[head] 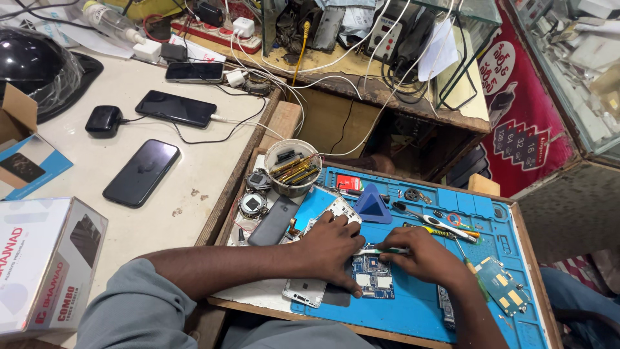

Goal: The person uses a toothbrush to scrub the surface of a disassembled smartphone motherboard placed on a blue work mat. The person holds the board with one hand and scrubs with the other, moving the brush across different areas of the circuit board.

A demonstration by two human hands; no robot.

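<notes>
Bright blue work mat (pixel 413 310), blue circuit board (pixel 373 279) with silver shields, green board (pixel 502 284) with yellow patches at three o'clock, blue triangular pick (pixel 372 205), white round tub (pixel 292 169), glossy black phones (pixel 142 172), grey sleeve (pixel 129 307), red poster (pixel 523 129) with white lettering

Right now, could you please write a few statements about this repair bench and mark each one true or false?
1. The left hand presses down on an opened phone. True.
2. The right hand holds a soldering iron. False: it holds a thin green-handled tool.
3. The circuit board lies on a blue work mat. True.
4. The round tub of tools is empty. False: it holds yellow-handled tools.
</notes>
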